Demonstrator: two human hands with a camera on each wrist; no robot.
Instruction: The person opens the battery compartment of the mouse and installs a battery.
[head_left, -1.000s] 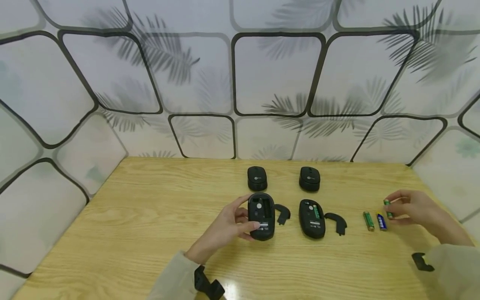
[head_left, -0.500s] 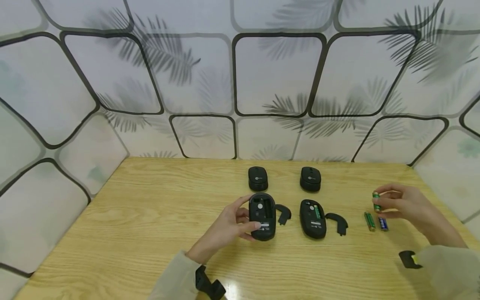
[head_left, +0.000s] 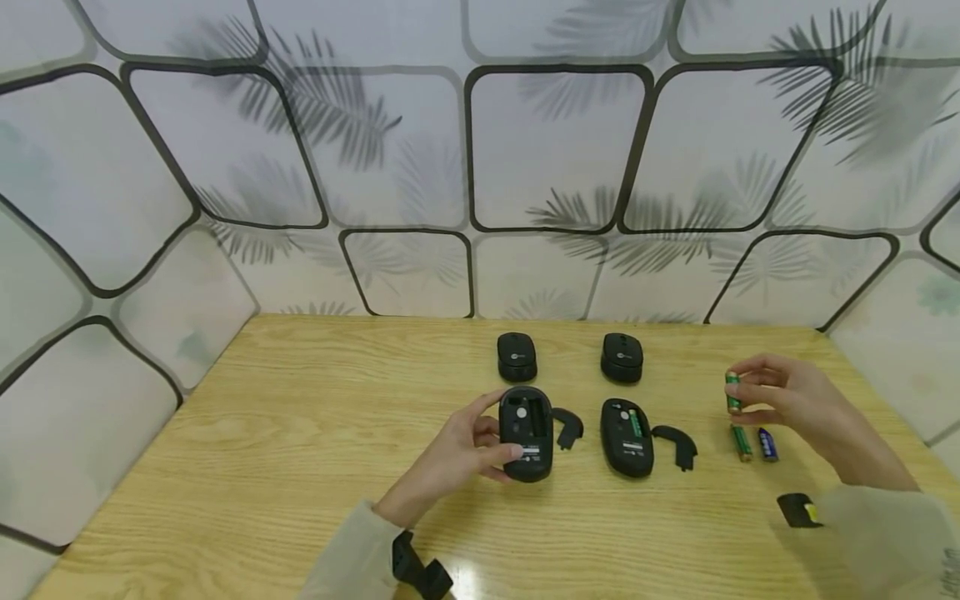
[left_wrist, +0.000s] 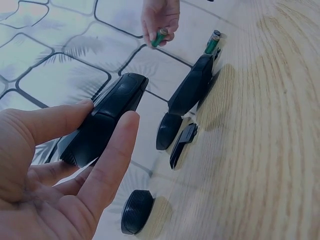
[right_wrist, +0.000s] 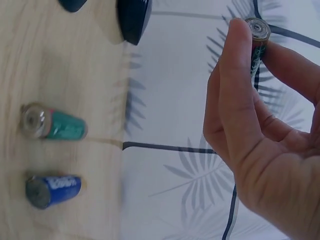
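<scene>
My left hand [head_left: 457, 450] grips a black computer mouse [head_left: 526, 435] by its sides, underside up, with its battery slot bare. Between thumb and fingers of my right hand [head_left: 795, 400] is a green battery [head_left: 732, 392], held upright above the table; its flat metal end shows in the right wrist view. Below that hand lie another green battery [head_left: 742, 443] and a blue battery [head_left: 767, 445], side by side. A second overturned mouse [head_left: 627, 438] lies on the table with a green battery in its slot. Curved black battery covers [head_left: 569, 428] [head_left: 677, 447] lie beside the two mice.
Two more black mice [head_left: 517, 357] [head_left: 622, 357] stand upright near the back of the wooden table [head_left: 300, 467]. A patterned wall [head_left: 547, 150] rises behind the table's back edge. Black camera mounts [head_left: 420, 567] sit at the wrists.
My right hand, pinching the green battery, has moved left and slightly up, away from the blue battery and over the other green one. My left hand keeps the mouse almost still.
</scene>
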